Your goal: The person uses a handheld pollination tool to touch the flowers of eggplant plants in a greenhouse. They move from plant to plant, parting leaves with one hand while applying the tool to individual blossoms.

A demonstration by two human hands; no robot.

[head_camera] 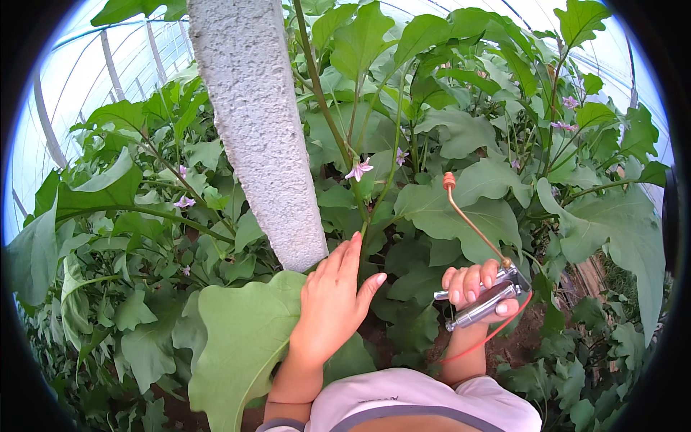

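My left hand is stretched out with its thumb apart from the fingers, and nothing shows in it. Its fingertips are at a green eggplant stem; whether they touch it I cannot tell. A broad eggplant leaf lies beside that wrist. In my right hand is a metal hand sprayer, gripped around its handle and lever. From it a bent copper-coloured tube rises to an orange nozzle, in front of a large leaf. A thin red hose curves below the sprayer. Above the left hand, a lilac eggplant flower hangs.
A rough concrete post slants down just beyond my left hand. Dense eggplant plants stand on both sides, with more lilac flowers at the right. Bare soil shows between leaves. Greenhouse film over a frame arches behind.
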